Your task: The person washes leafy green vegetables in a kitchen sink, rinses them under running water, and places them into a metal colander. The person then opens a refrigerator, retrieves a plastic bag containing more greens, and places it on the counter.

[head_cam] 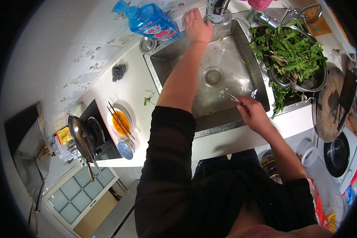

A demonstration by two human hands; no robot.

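My left hand (198,26) stretches across the stainless steel sink (193,119) to its back rim, fingers extended and thumb apart. Just left of it stands a blue dish soap bottle (151,22) with a pump top; a glass vessel (216,12) is close on the right. Above the sink's front right part, my right hand (253,114) grips a slim, pointed metal tool (231,95), perhaps a small knife; its handle is hidden in the fingers. The basin holds a round drain (213,77), some wet spots and a few green scraps.
Leafy greens (291,53) heap in a metal pot at right, near a faucet (264,18). A wooden cutting board (330,101) and cleaver (347,92) stand beyond. On the left are a bowl of beaten egg (121,123) with chopsticks, a patterned cup (125,149), a scouring pad (119,73) and a wok (78,131).
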